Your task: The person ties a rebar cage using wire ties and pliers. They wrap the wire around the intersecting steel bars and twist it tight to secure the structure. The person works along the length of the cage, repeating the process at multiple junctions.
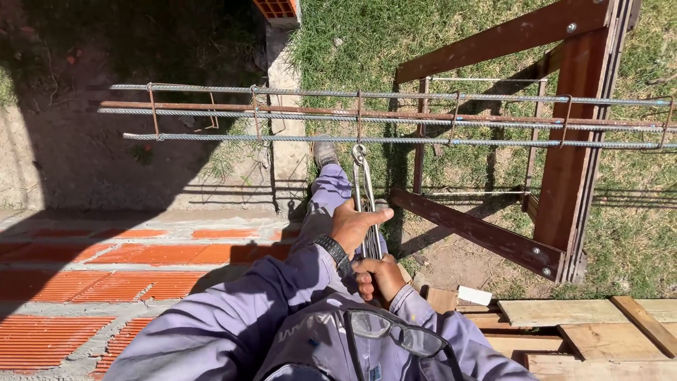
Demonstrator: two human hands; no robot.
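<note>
A rebar cage (395, 116) of long ribbed bars and rusty stirrups runs level across the view, resting on a brown wooden trestle (571, 162). Long-handled metal pincers (364, 187) reach up from my hands, and their jaws meet the nearest bar at a stirrup. My left hand (355, 224), with a black watch on its wrist, closes on the handles partway up. My right hand (381, 277) is fisted around the handles' lower ends, close to my chest. Both sleeves are lilac-grey.
My leg and grey shoe (325, 152) stretch out under the cage. A low wall of red bricks (106, 282) lies at left, wooden planks (585, 328) at lower right, and grass beyond. Spectacles (395, 331) hang on my chest.
</note>
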